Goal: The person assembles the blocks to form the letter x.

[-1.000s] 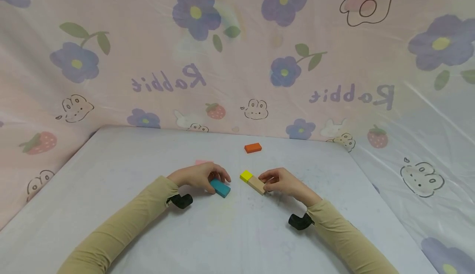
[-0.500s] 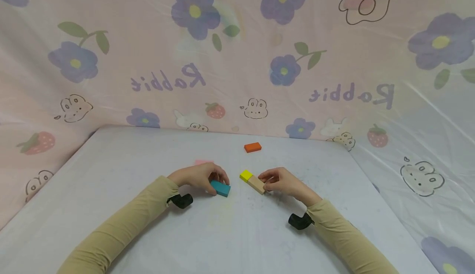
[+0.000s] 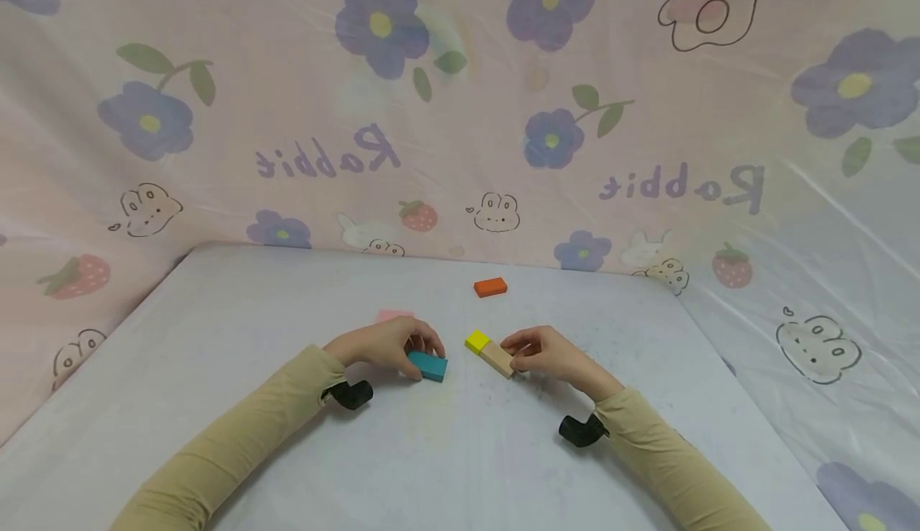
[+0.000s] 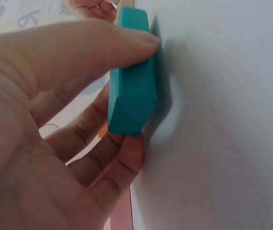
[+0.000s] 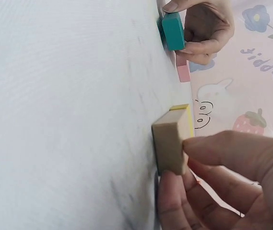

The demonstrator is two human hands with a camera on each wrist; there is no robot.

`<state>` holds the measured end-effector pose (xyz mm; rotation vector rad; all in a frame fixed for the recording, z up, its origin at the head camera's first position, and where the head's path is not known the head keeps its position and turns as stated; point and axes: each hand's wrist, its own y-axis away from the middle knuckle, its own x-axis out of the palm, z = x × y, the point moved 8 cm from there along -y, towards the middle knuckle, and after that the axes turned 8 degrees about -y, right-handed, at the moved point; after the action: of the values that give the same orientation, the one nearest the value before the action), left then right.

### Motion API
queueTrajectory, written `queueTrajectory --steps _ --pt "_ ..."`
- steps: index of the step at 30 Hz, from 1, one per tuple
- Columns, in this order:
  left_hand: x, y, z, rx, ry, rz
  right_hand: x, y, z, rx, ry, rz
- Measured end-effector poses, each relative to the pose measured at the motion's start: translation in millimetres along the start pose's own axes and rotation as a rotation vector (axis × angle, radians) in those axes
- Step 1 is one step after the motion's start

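Observation:
My left hand (image 3: 394, 344) grips a teal block (image 3: 429, 366) between thumb and fingers, close to the white tabletop. Seen from the left wrist, the thumb lies across the teal block (image 4: 134, 81) and the other fingers curl along its far side. To the right, my right hand (image 3: 549, 355) pinches the near end of a plain wooden block (image 3: 497, 358). A yellow block (image 3: 477, 342) meets that wooden block's far end, the two in one slanting line. The right wrist view has thumb and fingers on either side of the wooden block (image 5: 169, 146). A gap separates the teal block from this pair.
Farther back on the white table (image 3: 287, 451) lies an orange block (image 3: 491, 287). Behind my left hand a pink block (image 3: 394, 315) is partly hidden. A printed curtain (image 3: 460, 116) with flowers and rabbits rises at the table's back and sides.
My left hand has turned the teal block slightly, so it lies more crosswise than before. My right hand, the wooden block and the yellow block have stayed in place.

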<state>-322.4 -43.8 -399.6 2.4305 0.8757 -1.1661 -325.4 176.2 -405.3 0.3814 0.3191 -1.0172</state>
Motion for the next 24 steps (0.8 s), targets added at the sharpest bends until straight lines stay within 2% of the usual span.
queueTrajectory --steps 14,24 --pt "-10.3 0.9 -3.5 -0.059 0.073 -0.179 0 -0.2 1 -0.008 0.024 -0.001" --pt "-5.8 -1.0 -5.7 -0.173 0.110 -0.283 0 -1.9 -1 -0.004 0.025 -0.004"
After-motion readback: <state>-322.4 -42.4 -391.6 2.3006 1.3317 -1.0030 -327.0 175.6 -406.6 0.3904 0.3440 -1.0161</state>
